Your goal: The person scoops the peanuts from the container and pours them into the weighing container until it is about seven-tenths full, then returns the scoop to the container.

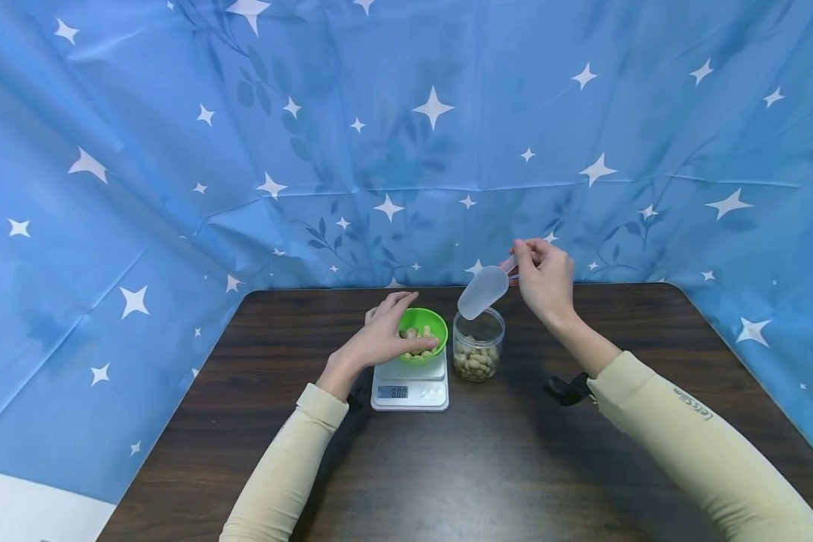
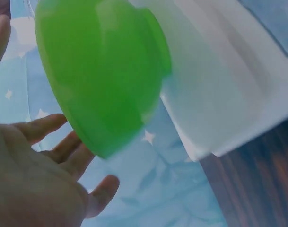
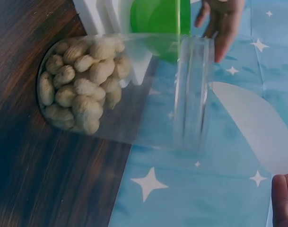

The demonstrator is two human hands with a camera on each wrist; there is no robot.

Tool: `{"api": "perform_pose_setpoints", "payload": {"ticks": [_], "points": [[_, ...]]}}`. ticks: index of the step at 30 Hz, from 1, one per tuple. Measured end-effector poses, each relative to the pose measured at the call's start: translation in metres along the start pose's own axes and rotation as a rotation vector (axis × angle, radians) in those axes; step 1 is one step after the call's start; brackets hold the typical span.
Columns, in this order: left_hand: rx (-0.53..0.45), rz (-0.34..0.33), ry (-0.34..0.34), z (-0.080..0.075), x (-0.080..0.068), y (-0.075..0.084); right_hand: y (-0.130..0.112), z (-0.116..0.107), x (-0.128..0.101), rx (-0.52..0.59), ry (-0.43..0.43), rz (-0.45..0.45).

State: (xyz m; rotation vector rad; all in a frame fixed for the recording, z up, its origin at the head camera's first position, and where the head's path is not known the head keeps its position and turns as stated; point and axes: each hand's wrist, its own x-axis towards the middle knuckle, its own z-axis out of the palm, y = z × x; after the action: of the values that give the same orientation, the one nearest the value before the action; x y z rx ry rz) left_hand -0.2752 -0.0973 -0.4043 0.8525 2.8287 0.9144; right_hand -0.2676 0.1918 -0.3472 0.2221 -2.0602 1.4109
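Note:
My right hand (image 1: 545, 280) pinches the handle of a translucent white scoop (image 1: 483, 292), whose bowl tilts down over the mouth of a clear jar (image 1: 459, 340). Peanuts (image 3: 82, 87) fill the lower part of that jar. A green bowl (image 1: 439, 322) with some peanuts in it stands on a white kitchen scale (image 1: 413, 401). Over the bowl's left side reaches my left hand (image 1: 377, 336), its thumb stretched across the near part and its fingers extended toward the far side. In the left wrist view those fingers (image 2: 47, 126) are at the rim; whether they press it, I cannot tell.
The scale's display (image 1: 393, 392) is lit and seems to read 60.0 or 80.0. Everything stands on a dark wooden table (image 1: 474, 467), near its far edge. A blue star-patterned cloth (image 1: 393, 150) hangs behind it.

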Motion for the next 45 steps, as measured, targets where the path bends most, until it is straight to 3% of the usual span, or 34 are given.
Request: {"api": "perform_pose_setpoints", "payload": {"ticks": [5, 13, 32, 45], "points": [[0.037, 0.051, 0.022, 0.002, 0.011, 0.015, 0.006, -0.001, -0.001, -0.065, -0.01, -0.057], [0.056, 0.073, -0.01, 0.015, 0.023, 0.033, 0.017, 0.004, -0.007, -0.196, -0.082, -0.205], [0.054, 0.088, -0.084, 0.031, 0.036, 0.044, 0.029, 0.024, -0.034, -0.338, -0.267, -0.479], [0.075, 0.089, -0.049, 0.037, 0.041, 0.048, 0.031, 0.029, -0.042, -0.321, -0.325, -0.448]]}}
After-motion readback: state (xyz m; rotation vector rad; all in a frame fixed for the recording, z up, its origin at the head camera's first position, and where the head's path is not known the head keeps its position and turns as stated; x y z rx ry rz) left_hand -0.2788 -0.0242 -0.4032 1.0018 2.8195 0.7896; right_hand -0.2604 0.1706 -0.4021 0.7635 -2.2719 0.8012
